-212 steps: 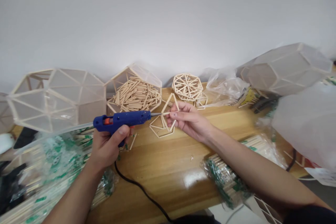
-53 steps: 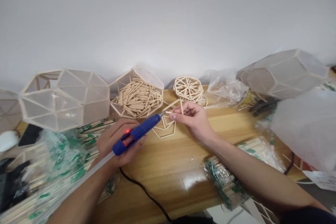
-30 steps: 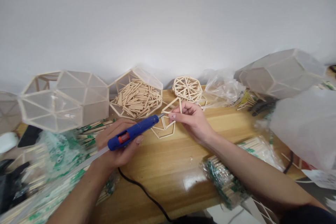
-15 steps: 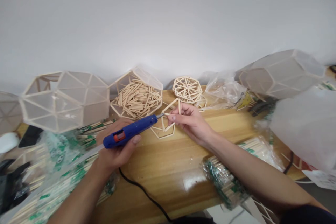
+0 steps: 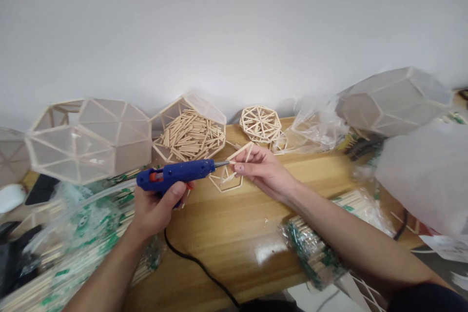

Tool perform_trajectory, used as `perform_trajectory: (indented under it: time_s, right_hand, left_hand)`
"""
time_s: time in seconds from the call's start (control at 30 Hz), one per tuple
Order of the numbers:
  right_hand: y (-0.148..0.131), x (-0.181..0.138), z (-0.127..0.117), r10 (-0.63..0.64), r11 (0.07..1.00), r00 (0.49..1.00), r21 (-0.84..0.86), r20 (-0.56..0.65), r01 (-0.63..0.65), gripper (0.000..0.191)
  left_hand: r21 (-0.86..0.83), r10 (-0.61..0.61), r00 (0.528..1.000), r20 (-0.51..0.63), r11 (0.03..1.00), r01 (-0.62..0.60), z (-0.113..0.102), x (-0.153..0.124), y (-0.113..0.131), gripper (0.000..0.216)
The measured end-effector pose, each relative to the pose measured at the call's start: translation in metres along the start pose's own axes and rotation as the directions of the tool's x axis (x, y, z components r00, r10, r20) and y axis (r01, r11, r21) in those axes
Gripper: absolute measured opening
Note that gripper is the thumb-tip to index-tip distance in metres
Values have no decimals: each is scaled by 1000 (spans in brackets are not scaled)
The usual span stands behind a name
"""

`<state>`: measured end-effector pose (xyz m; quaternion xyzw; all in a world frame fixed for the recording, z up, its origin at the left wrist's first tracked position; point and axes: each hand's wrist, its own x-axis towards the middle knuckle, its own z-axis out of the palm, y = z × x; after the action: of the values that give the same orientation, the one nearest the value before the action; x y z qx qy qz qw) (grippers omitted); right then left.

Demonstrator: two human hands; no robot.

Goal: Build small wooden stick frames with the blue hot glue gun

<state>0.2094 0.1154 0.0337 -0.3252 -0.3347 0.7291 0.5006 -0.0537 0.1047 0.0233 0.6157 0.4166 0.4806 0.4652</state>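
Note:
My left hand is wrapped round the handle of a blue hot glue gun, whose long clear glue stick trails out behind. The gun's metal nozzle meets a small frame of thin wooden sticks that my right hand pinches between thumb and fingers. Below that frame, a flat many-sided stick frame lies on the table. A short stick pokes out under my left fingers; how it is held is hidden.
Cut sticks fill a panelled lantern-like shell by the wall. A round stick lattice stands beside it. Panelled shells flank both sides. Bagged sticks lie in front, and a black cord crosses the table.
My left hand has turned the glue gun nearer level, its body shifting slightly left. The stick frame in my right hand has tilted, with the nozzle still at it.

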Motion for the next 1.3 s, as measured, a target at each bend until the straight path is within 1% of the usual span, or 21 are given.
perform_trajectory:
  time_s: [0.1,0.17,0.23,0.33,0.47,0.57,0.7,0.87,1.1,1.2,1.3]
  right_hand:
    - [0,0,0,7,1000,999,1,42,-7,27]
    - [-1,-1,1,13,1000,998,15,64,-14,27]
    - [-1,-2,1,20,1000,998,20,67,-22,27]
    - [-1,-4,1,21,1000,999,-20,45,-21,27]
    - [-1,-4,-1,-20,992,1000,-127,23,23,26]
    - [-2,-3,-2,-72,980,996,-183,42,79,23]
    - [-5,-3,-1,-119,968,990,-211,82,134,17]
    - [-7,-4,0,-131,968,990,-212,46,138,16]
    - [-7,-2,1,-174,972,985,-160,18,175,25]
    - [-7,-2,2,-186,971,983,-155,-10,182,24]
    - [-7,-1,2,-191,969,981,-160,-15,186,24]
  left_hand:
    - [-167,-72,996,50,983,80,3,6,10,39]
    - [-240,-119,989,86,961,136,3,8,13,38]
    - [-276,-151,980,127,944,181,2,9,14,39]
    - [-299,-166,974,153,932,206,1,8,13,39]
    - [-294,-164,974,155,934,204,1,7,13,41]
    - [-271,-178,970,165,937,218,1,7,14,43]
    - [-226,-215,963,166,942,249,1,8,16,47]
    - [-210,-217,958,186,944,254,3,10,18,47]
    - [-130,-248,956,157,954,269,3,11,16,49]
    - [-130,-241,957,160,956,263,2,10,14,46]
    - [-84,-242,956,166,962,258,1,10,13,48]
